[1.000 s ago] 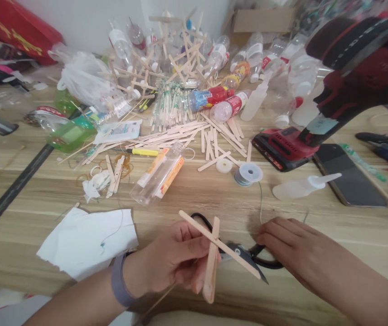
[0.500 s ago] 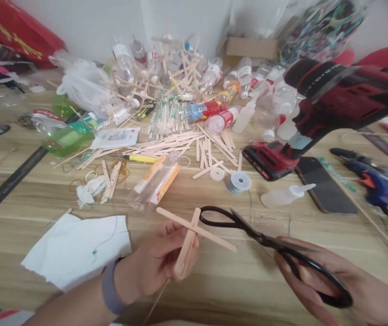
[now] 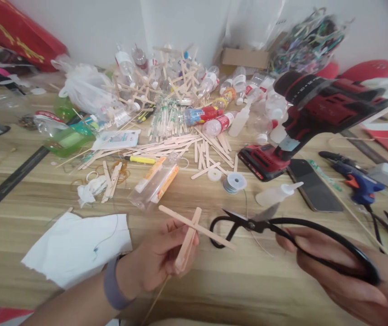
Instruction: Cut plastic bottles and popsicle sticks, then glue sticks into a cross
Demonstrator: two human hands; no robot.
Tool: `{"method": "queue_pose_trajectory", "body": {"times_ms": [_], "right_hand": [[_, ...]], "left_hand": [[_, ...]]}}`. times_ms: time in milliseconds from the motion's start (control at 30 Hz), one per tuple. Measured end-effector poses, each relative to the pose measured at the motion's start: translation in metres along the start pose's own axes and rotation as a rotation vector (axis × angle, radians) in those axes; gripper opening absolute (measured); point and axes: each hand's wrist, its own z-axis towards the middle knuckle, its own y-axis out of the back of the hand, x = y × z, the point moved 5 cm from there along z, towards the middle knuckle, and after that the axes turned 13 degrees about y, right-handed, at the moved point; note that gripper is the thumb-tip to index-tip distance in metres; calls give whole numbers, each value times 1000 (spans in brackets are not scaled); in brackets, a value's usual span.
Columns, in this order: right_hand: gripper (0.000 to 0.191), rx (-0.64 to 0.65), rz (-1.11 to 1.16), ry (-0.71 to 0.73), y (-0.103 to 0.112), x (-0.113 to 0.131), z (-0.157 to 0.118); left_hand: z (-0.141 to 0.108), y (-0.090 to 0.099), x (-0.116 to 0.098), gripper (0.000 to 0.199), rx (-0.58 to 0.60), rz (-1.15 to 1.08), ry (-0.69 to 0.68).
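My left hand [image 3: 158, 253] pinches several flat craft sticks [image 3: 187, 242] joined into a cross, with one stick slanting across the upright ones. A thin strand hangs below that hand. My right hand [image 3: 346, 280] grips a pair of black-handled scissors [image 3: 252, 225] by one handle loop, the blades spread apart. The other loop points left and overlaps the right end of the slanting stick in view; whether they touch I cannot tell. A white paper sheet [image 3: 78, 244] lies left of my left hand.
Beyond my hands lie an empty plastic bottle [image 3: 155, 181], a thread spool [image 3: 235, 182], a glue bottle [image 3: 277, 194] and loose craft sticks [image 3: 170, 145]. At right are a red drill [image 3: 323, 108], a phone [image 3: 316, 185] and a blue glue gun [image 3: 364, 185]. Bottles crowd the back.
The scissors have turned in my right hand, their blades now spread wider and pointing up. My right hand has shifted slightly right. My left hand keeps the crossed sticks nearly in place.
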Motion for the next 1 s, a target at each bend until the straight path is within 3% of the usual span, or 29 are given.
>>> {"method": "queue_pose_trajectory", "body": {"times_ms": [133, 200, 300, 400, 500, 667, 833, 1000], "right_hand": [[34, 172, 88, -216, -21, -16, 15], [33, 249, -60, -112, -21, -26, 22], [29, 245, -158, 122, -12, -39, 33], [37, 297, -28, 194, -10, -44, 44], [44, 344, 159, 296, -11, -31, 49], [21, 386, 240, 254, -12, -21, 48], [51, 329, 397, 338, -19, -17, 56], [53, 274, 568, 339, -29, -20, 66]], "left_hand": [[2, 2, 0, 37, 24, 3, -25], [3, 3, 1, 35, 32, 4, -29], [3, 3, 1, 36, 32, 7, -28], [1, 3, 1, 38, 28, 10, -26], [1, 4, 1, 41, 30, 9, -22], [2, 4, 0, 38, 51, 0, -27], [2, 3, 0, 37, 53, -19, -35], [2, 4, 1, 32, 119, -20, -62]]}}
